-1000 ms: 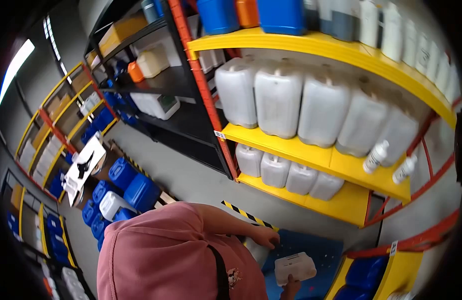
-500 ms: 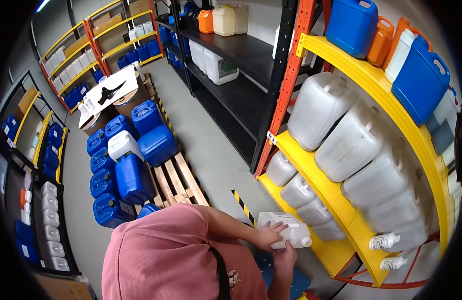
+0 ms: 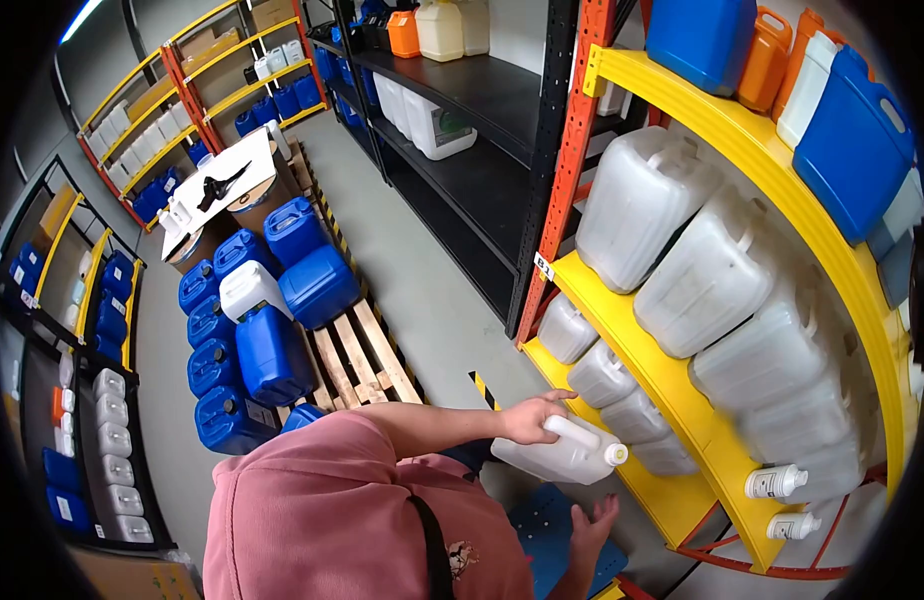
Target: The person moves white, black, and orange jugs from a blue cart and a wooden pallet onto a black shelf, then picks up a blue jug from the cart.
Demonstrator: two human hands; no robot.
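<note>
Left hand carrying a white jerrycan by its top handle

The left hand (image 3: 530,418) is curled around the handle of the white jerrycan (image 3: 562,457), which hangs tilted below it, just short of the bottom yellow shelf (image 3: 672,505). The right hand (image 3: 590,522) is spread open beneath, apart from it. Stiff, smooth plastic, probably light; the handle looks the surest hold.

Grey floor (image 3: 422,290), yellow shelving (image 3: 672,385), wooden pallet (image 3: 357,360).
</note>
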